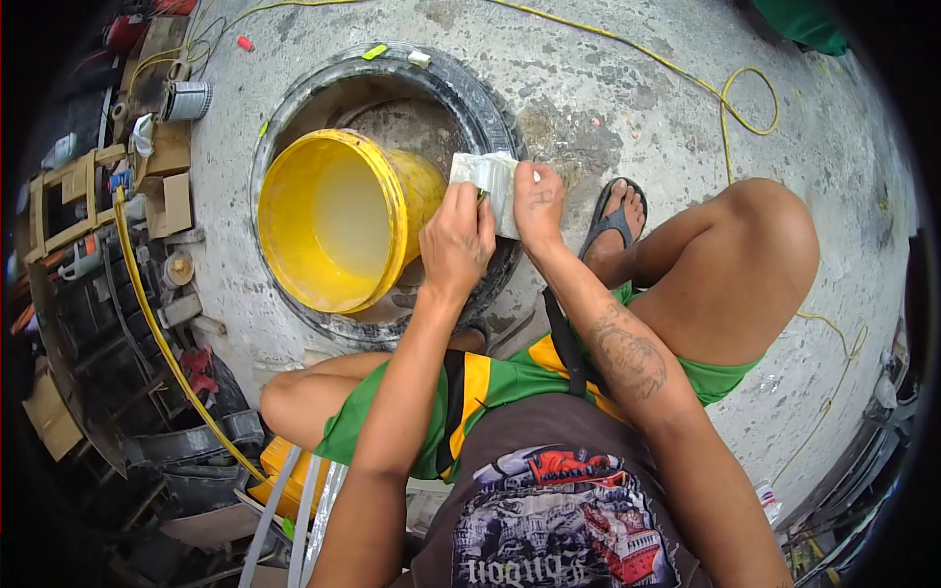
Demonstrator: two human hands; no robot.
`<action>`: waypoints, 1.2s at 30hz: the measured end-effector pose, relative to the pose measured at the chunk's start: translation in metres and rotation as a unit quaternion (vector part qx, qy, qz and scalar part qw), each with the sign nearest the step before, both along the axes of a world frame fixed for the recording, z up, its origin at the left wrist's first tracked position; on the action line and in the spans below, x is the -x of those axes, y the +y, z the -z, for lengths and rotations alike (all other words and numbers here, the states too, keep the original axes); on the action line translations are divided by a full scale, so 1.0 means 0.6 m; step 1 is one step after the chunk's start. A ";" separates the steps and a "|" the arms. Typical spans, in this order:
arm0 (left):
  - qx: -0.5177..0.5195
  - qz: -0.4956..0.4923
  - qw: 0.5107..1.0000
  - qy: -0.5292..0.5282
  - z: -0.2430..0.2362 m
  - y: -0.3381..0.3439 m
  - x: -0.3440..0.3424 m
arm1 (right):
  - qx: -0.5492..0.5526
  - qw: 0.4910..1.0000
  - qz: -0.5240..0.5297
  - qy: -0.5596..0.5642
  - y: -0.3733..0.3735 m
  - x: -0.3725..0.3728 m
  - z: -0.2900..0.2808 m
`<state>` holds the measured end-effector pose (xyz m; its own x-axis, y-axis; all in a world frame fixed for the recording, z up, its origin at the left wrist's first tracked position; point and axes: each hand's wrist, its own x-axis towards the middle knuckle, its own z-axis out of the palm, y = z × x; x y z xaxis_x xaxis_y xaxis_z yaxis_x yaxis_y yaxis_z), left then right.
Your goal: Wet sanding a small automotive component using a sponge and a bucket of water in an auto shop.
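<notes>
Wearer's shirt (pixel 559 510), dark w/ printed pic, nearest the lens, above green shorts (pixel 387 412). Grey-white slab (pixel 498 186), qty 1, shiny, exact kind unclear: held out in front over the RH edge of the tyre, btwn both hands. L hand (pixel 455 237): fingers curled nearly closed on slab's near L side, thumb pressing; small dark bit at fingertips, can't ID. R hand (pixel 539 208): closed on slab's R edge, fingertips mostly hidden; a grip at each side prob. keeps it steady. Tyre (pixel 495 98), blk, flat on concrete floor (pixel 647 108); prob. serves as a stand/ring to stop the bucket sliding. Yellow bucket (pixel 392 162), inside the ring, mouth twd lens, pale cloudy liquid (pixel 355 220) within; can't tell if upright or tilted; poss. set there for easy reach. On tyre's far rim: green scrap (pixel 374 51) + white piece (pixel 419 59), poss. parked there to be handy. R foot in dk flip-flop (pixel 606 223), planted beside tyre, knees wide, prob. for working room. Yellow cord (pixel 676 67) looped on floor, well apart from hands
</notes>
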<state>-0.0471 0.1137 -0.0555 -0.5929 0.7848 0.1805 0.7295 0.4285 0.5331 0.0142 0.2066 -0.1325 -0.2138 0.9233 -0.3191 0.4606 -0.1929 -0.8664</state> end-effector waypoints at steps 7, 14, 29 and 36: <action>0.030 0.003 1.000 0.009 0.008 0.019 0.008 | -0.011 1.000 0.010 0.011 -0.004 -0.003 -0.006; 0.029 0.003 0.999 0.038 0.003 0.060 0.041 | 0.055 0.998 0.000 0.016 0.005 -0.001 -0.022; -0.026 -0.051 0.998 0.031 -0.004 0.026 0.027 | 0.023 0.999 0.023 0.020 -0.002 0.005 0.005; -0.057 -0.023 0.998 -0.029 0.011 0.004 -0.004 | 0.000 1.000 -0.002 0.019 0.000 0.001 -0.004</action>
